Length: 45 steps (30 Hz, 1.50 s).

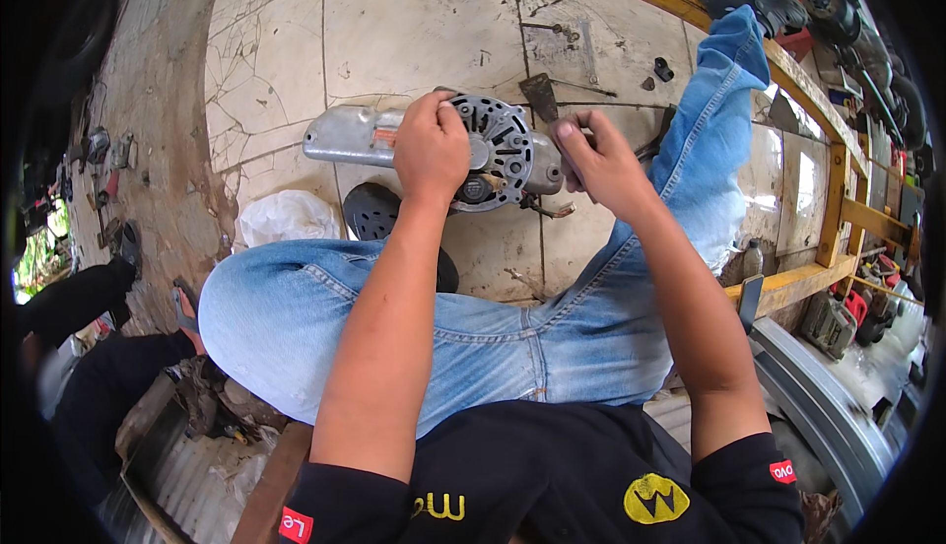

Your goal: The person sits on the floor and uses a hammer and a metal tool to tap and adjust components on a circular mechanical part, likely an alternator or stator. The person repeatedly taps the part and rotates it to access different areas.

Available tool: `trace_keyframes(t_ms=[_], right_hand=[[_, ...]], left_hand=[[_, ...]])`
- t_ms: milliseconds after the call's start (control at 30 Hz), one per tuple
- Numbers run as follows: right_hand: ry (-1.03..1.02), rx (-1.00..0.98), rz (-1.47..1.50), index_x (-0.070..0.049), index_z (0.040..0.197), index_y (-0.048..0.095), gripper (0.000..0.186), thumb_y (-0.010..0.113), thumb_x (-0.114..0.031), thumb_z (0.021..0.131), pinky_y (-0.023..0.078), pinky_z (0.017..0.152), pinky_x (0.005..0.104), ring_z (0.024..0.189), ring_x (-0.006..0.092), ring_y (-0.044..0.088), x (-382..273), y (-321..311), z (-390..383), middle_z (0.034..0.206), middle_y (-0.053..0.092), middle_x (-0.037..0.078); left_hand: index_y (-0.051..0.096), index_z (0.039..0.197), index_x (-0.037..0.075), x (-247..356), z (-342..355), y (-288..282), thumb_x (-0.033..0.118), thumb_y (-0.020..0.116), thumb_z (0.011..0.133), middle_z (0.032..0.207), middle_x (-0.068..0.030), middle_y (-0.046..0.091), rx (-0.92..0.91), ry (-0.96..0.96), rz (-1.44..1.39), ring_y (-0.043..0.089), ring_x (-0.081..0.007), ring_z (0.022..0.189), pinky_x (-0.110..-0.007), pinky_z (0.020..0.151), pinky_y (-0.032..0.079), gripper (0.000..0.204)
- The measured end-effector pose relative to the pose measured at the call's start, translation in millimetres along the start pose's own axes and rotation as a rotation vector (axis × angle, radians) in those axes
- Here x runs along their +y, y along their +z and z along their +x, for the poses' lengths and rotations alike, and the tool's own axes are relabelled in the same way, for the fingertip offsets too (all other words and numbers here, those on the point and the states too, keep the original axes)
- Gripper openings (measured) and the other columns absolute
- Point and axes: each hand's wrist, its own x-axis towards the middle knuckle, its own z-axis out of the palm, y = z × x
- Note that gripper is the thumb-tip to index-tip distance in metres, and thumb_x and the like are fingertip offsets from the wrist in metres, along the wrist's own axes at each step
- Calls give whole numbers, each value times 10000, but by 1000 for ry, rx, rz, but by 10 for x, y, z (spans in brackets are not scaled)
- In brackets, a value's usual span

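In front of me, low over the tiles, is a grey metal part with a round slotted housing (507, 150), like an alternator. A long silvery metal casing (345, 138) sticks out to its left. My left hand (432, 145) grips it at the upper left rim of the round face, fingers curled over and partly hidden. My right hand (599, 160) is closed round the handle of a flat scraper (539, 98) just right of the housing. The scraper's wide dark blade points away from me. Short wires (554, 211) hang from the housing's lower right.
A dark sandal (371, 211) and a white plastic bag (288, 218) are left of the part. Bolts and a thin rod (583, 87) lie farther off on the tiles. A yellow metal frame (813, 101) runs along the right. Another person's leg (84, 298) shows at far left.
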Motion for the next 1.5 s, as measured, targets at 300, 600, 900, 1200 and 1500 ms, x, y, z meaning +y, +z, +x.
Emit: trace_keyframes(t_ms=[300,600,900,1200,1500], right_hand=[[-471,61,-417,-6,990,633,157,689,-108,886,522,700,358,781,257,655,227,59,-179,868,644,131],[-710,204,-650,-51,945,663,165,738,-91,804,490,681,433,778,340,625,327,190,-125,860,630,98],[-841,218,-753,-57,936,659,174,737,-87,784,478,704,414,799,310,616,321,208,-68,850,618,81],[-944,173,-743,-68,939,666,160,729,-85,793,482,706,405,800,296,618,242,258,26,858,627,70],[-993,173,-797,-79,929,677,135,723,-85,802,483,709,394,804,274,613,211,245,21,857,625,56]], left_hand=[[702,1062,61,-18,86,6,212,495,944,1094,-151,694,-71,56,-25,646,-364,1017,-438,866,517,281],[699,1070,73,11,63,16,209,482,964,1093,-151,693,-46,11,-6,647,-358,1018,-418,859,508,278],[702,1067,74,18,52,22,218,495,952,1102,-146,692,-35,-6,6,647,-358,1025,-432,875,510,277],[695,1067,71,-8,54,41,211,486,961,1089,-152,692,-19,36,-2,643,-366,1021,-431,867,507,274],[707,1048,62,45,55,10,218,494,936,1095,-145,697,-29,-14,4,648,-357,1025,-438,888,515,287]])
